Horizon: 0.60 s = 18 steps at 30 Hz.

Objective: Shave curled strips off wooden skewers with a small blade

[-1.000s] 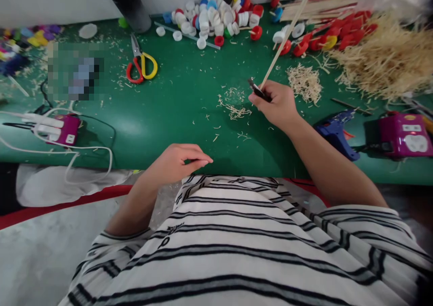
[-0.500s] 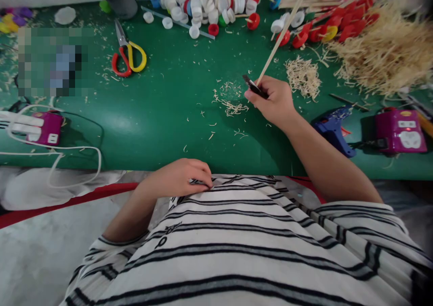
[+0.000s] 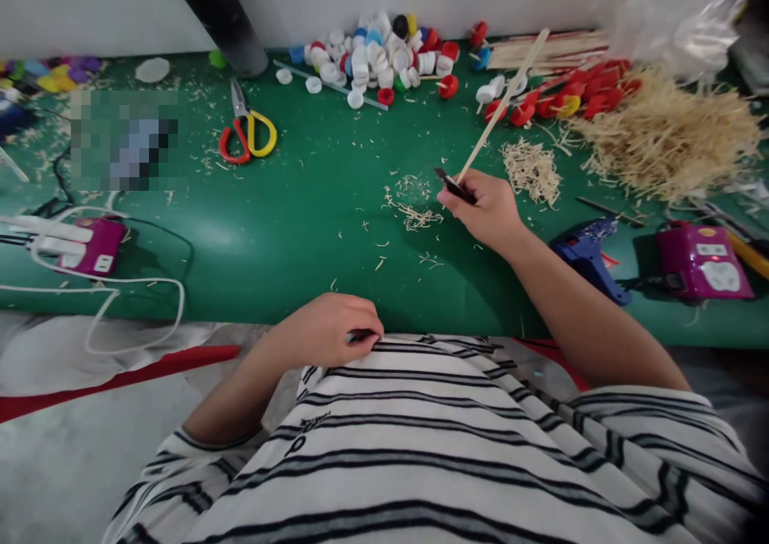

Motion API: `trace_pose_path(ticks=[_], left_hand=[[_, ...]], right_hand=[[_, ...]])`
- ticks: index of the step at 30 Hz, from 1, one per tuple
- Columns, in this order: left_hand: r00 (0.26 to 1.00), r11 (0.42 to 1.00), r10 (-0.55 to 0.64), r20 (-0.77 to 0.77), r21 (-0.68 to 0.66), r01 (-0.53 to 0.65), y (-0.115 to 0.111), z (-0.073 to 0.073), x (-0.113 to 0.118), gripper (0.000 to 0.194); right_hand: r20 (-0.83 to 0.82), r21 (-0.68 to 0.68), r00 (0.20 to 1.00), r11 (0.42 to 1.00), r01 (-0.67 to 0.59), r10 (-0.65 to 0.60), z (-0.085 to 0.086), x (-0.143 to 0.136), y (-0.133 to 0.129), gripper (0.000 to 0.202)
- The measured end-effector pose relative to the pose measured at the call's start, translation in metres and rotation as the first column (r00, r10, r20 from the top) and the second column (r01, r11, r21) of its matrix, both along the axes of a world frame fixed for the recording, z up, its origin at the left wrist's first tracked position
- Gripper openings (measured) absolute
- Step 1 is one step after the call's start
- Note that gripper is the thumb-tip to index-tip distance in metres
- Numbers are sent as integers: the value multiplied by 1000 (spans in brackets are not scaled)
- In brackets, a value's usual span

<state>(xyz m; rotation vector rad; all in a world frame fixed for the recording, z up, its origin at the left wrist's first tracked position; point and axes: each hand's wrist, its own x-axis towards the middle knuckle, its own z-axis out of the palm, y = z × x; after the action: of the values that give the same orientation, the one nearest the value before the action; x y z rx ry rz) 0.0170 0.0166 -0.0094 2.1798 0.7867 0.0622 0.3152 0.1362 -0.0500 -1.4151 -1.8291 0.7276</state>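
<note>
Head | left grip (image 3: 329, 332): moved to shirt (image 3: 444, 444) | right grip (image 3: 489, 214): still holding stick (image 3: 501, 110)

Short-sleeved white shirt (image 3: 420, 452), black-and-grey striped

Red-and-yellow-handled scissors (image 3: 247, 127) lie on the green counter (image 3: 270, 231) near a dark cylinder (image 3: 225, 23), left of heaped bottle caps (image 3: 360, 59). White plugs (image 3: 60, 230) fill a purple power block (image 3: 105, 238) at left. At right, a blue glue gun (image 3: 580, 251) lies beside another purple block (image 3: 685, 263); crumpled clear plastic (image 3: 678, 27) sits behind.
</note>
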Motion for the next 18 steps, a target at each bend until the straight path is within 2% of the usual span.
trace_pose_path(ticks=[3, 8, 11, 14, 18], left_hand=[[1000, 1000, -5, -12, 1, 5, 6, -1, 1, 23], [1000, 993, 2, -14, 121, -1, 17, 1, 0, 23], [996, 965, 89, 24, 244, -92, 26, 0, 2, 23], [981, 905, 183, 61, 380, -192, 42, -5, 5, 26], [969, 872, 234, 72, 426, -242, 71, -12, 14, 24]], right_hand=[[2, 7, 1000, 1000, 7, -7, 0, 1, 0, 24], [10, 13, 1000, 1000, 16, -16, 2, 2, 1, 24], [1, 32, 1000, 999, 15, -15, 2, 2, 1, 23], [5, 38, 1000, 999, 15, -15, 2, 2, 1, 23], [17, 6, 1000, 1000, 13, -13, 2, 1, 2, 24]])
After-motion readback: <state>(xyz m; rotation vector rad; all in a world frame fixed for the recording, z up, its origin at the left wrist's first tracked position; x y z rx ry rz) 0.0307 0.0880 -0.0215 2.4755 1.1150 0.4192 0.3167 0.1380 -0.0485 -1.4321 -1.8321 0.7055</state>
